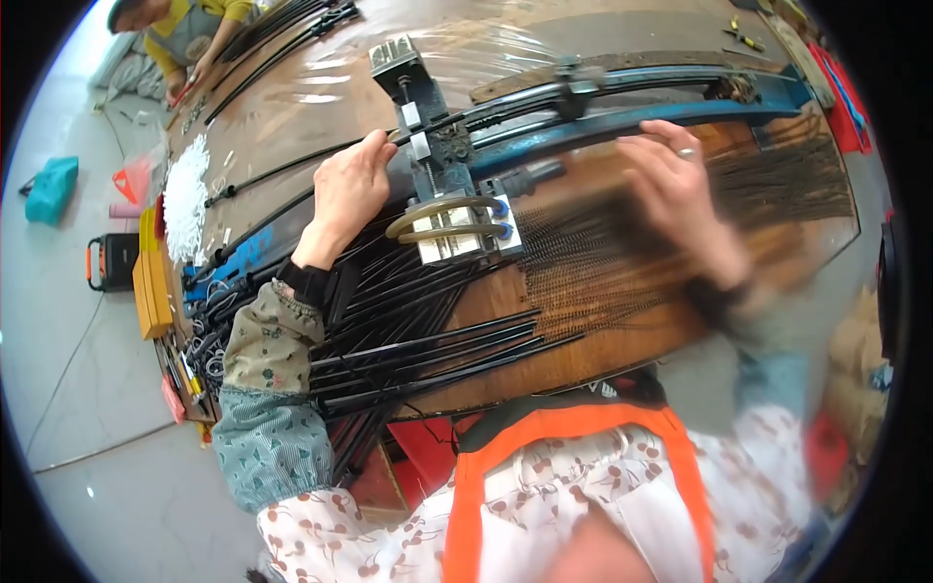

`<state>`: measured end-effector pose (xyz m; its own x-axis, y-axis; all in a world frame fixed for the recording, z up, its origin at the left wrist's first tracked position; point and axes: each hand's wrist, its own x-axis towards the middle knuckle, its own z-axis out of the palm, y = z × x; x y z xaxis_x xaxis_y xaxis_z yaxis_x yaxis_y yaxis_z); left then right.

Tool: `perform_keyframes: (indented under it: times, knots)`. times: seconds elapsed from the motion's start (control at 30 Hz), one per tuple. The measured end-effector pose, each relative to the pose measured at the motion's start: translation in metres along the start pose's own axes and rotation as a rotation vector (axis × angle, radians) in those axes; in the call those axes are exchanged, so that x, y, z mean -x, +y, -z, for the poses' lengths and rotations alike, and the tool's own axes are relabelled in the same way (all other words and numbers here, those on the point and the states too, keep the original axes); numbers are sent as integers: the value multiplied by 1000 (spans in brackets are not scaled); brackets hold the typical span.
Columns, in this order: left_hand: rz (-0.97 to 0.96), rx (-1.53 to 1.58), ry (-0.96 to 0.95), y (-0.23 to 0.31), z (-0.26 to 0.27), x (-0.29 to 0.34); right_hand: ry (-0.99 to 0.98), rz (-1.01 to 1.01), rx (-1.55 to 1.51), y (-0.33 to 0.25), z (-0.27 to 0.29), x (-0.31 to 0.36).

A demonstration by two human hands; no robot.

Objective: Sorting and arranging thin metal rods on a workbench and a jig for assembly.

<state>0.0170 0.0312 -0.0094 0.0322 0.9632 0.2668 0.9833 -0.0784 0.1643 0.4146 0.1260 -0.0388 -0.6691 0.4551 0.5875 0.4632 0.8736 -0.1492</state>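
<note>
My left hand (352, 194) is closed, its fingertips pinched at a long black rod-like tube (282, 173) that runs into the bench fixture (442, 146). This metal fixture has a threaded rod, a block and two curved hoses (452, 219) with blue fittings. My right hand (671, 185), blurred by motion and wearing a ring, is raised beside the blue rail (622, 126). Its fingers are loosely bent and apart, with nothing visible between them. Below it lies a broad layer of thin dark springs (593, 262).
Several black tubes (437, 360) lie near the front edge of the wooden table. White small parts (187, 199) are heaped at its left edge. A person in yellow sleeves (185, 44) works at the far left. Pliers (743, 37) lie at the far right.
</note>
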Motion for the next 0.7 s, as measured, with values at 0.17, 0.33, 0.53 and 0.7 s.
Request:
perform_keyframes:
  times: [0.17,0.33,0.53,0.7]
  knots:
    - [24,-32,-9,-1,0,11,0,41,-146,-31,-27,-18]
    - [-13,15,27,0,-8,13,-81,34,-536,-47,-47,-30]
    - [-304,-154,203,-5,-13,-4,-111,8,-435,-33,-49,-34]
    - [-382,-424,301,-128,14,19,-721,197,22,-123,-5,13]
